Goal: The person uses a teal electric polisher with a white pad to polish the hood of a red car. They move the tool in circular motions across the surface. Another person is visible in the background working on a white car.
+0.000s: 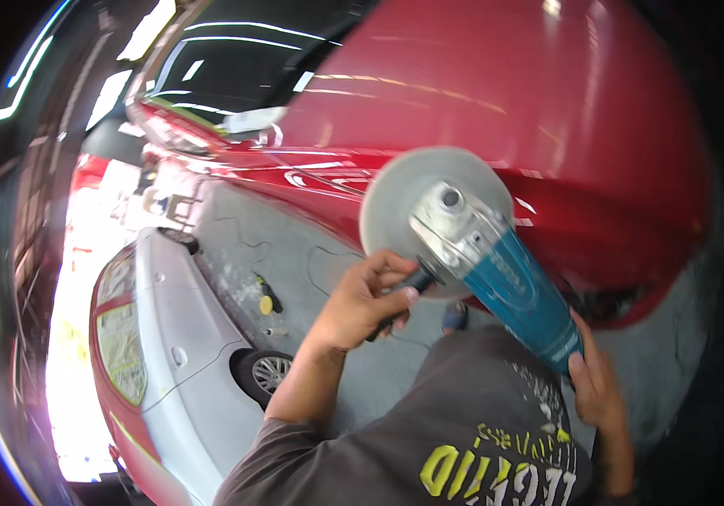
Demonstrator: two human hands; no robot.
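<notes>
I hold a teal-bodied polishing machine [518,295] with a silver gear head and a round grey pad [396,194]. The pad lies against the glossy red car body [548,126] just above a crease in the panel. My left hand [366,297] is wrapped around the black side handle. My right hand [594,384] grips the rear end of the teal body, low at the right.
A white car [176,337] with masked windows stands on the grey concrete floor [294,253] at the left. Another small yellow and black tool [267,297] lies on the floor with a cable. My shoe [455,316] shows below the machine. Bright daylight at far left.
</notes>
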